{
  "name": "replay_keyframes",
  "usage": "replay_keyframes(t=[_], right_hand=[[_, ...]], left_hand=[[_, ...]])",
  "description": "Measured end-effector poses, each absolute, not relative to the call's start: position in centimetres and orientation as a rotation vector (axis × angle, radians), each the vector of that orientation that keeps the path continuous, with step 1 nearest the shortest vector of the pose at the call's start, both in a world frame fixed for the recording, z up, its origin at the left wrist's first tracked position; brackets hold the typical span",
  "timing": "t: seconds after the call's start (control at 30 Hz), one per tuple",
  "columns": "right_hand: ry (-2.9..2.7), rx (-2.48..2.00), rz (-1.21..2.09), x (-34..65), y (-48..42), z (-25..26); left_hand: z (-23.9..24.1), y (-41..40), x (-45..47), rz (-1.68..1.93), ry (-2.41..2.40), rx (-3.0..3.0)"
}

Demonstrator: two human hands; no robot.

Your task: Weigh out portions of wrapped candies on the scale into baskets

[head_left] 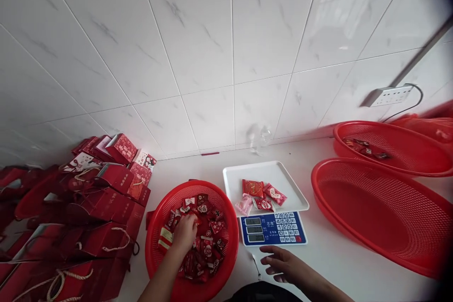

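**Sweets [207, 247] left of the scale [274, 233]**

They lie every which way in a red basket [231, 233]. The left hand [186, 232] is nearer, in among them; I can't tell if it grips one. The right hand [286, 264], fingers spread, holds nothing, just below the scale.

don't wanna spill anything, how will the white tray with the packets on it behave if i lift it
The white tray is probably stiff: its flat floor and raised rim show no sag. The packets lie loose on its smooth-looking surface, so they may slide if it tilts. With them clustered toward the near side, that side might dip slightly.
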State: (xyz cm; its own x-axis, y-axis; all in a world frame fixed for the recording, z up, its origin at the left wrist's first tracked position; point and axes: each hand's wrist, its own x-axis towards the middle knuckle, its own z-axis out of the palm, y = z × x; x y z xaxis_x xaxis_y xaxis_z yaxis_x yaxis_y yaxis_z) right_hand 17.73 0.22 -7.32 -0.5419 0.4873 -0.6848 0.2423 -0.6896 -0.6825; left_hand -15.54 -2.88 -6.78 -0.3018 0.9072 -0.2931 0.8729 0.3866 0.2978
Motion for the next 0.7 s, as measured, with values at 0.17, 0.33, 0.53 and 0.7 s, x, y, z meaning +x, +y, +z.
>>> replay_keyframes(t=[0.17, 0.33, 0.53, 0.7], right_hand=[[-1.481, -1.164, 2.451, 16.0, 0.3, -5.5], [-1.795, -1.003, 2.486, 12.9, 0.3, -4.3], [-1.815, -1.046, 2.41, 10.6, 0.7, -3.5], [-1.667, -1.177, 2.345, 11.3, 1.5, -4.6]], left_hand=[[-8.9, -5.2, -13.4, -0.08, 2.12, 1.448], [-10.4, -6.8, -14.6, 0.198, 2.084, 1.335], [-9.3, -7.5, -17.5, -0.127, 2.455, 1.28], [-9.8, -6.4, -17.9, -0.136, 2.437, 1.305]])
